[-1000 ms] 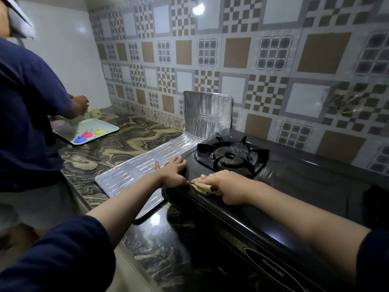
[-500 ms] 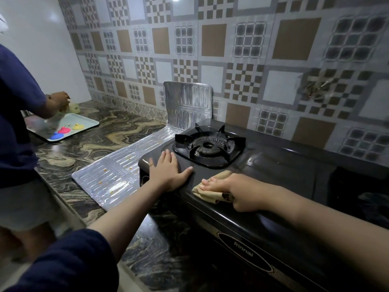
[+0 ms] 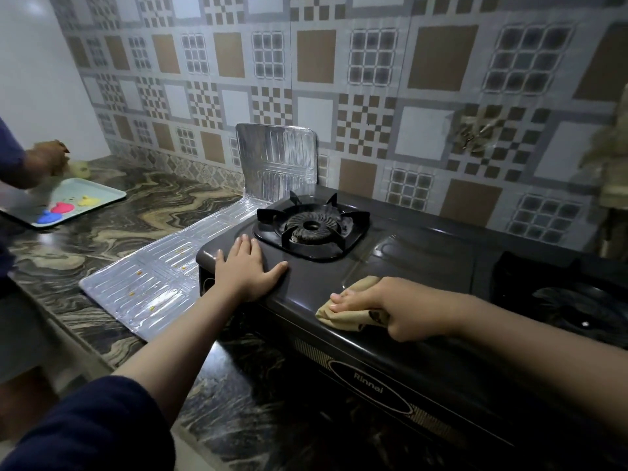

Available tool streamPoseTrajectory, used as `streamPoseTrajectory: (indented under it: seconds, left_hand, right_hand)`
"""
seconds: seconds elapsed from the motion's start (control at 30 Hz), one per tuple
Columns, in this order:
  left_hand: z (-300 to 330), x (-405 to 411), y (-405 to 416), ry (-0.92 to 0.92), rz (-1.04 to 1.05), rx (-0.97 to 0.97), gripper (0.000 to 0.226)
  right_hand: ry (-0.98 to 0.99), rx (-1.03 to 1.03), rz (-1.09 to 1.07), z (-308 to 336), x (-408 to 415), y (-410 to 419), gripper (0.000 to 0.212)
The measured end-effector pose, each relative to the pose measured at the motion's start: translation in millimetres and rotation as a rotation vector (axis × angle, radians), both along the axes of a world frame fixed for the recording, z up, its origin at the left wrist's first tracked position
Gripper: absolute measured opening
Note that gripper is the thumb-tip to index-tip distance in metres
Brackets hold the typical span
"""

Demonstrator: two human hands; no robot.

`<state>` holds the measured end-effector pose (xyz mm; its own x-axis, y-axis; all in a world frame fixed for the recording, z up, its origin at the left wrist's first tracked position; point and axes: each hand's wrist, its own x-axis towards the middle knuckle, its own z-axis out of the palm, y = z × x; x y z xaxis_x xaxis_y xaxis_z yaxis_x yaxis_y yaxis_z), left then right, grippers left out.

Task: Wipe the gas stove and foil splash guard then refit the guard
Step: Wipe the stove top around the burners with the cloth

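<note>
The gas stove top, centre frame, is being wiped: the cloth is gripped in the right hand, while the left hand is pressed flat beside the burner. The foil splash guard, spotted, lies left on the bench; it is judged next for wiping

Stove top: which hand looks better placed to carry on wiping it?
The right hand: it grips the cloth on the stove. The left hand lies flat, without a cloth.
</note>
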<state>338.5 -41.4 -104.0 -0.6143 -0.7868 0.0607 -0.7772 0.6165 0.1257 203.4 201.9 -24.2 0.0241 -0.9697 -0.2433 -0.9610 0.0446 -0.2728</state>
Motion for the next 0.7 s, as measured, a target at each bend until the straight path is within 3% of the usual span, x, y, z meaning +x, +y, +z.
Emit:
streamPoseTrajectory:
  seconds: [0.17,0.3,0.4,0.47,0.6,0.7]
  left_hand:
    - [6,-3,2,-0.021,0.008,0.043,0.093]
    - [13,-17,6,-0.051,0.077,0.103,0.096]
    - [7,-24,14,-0.037,0.131,0.079,0.111]
    - [4,-25,15,-0.015,0.144,0.061,0.116]
    - [3,-25,15,0.0,0.142,0.047,0.116]
    - [3,-25,15,0.003,0.143,0.044,0.117]
  right_hand:
    - [-0.08,0.082,-0.075,26,-7,6,0.075]
    - [-0.078,-0.027,-0.252,47,-35,-10,0.038]
    - [-0.045,-0.128,-0.4,53,-71,-36,0.027]
    - [0.079,-0.203,-0.515,52,-92,-55,0.017]
    - [0.315,-0.318,-0.706,35,-125,-88,0.018]
    - [0.3,-0.253,-0.737,13,-145,-108,0.026]
